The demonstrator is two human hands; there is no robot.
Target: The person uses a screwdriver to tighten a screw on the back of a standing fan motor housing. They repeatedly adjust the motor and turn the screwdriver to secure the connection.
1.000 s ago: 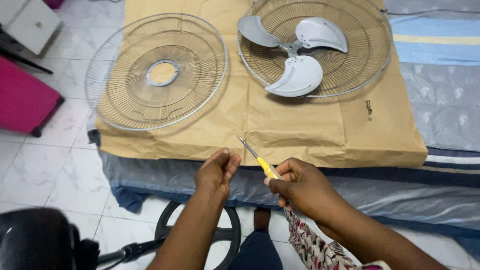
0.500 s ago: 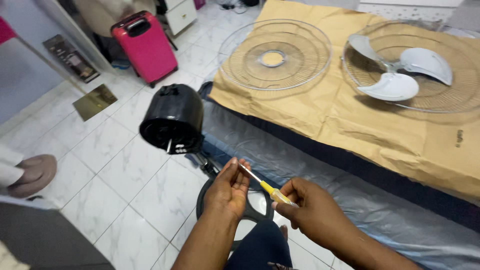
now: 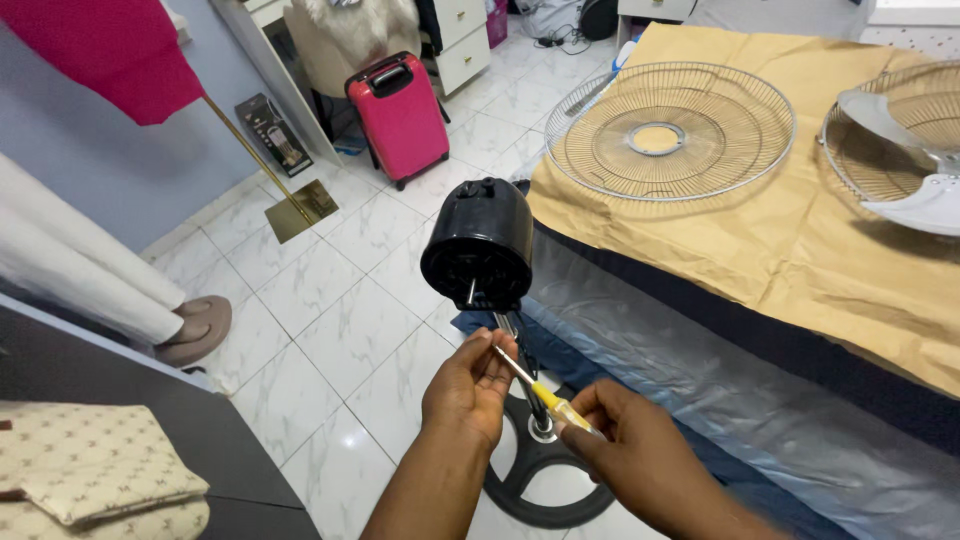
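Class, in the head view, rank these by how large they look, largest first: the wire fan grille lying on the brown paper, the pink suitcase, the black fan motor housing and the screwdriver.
1. Grille
2. and 3. Suitcase and motor housing: they look alike, and the housing is nearer, so unranked
4. Screwdriver

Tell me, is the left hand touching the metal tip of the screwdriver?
Touching. The head view shows the left hand with its fingertips closed on the tip of the screwdriver, while the right hand holds the yellow handle.
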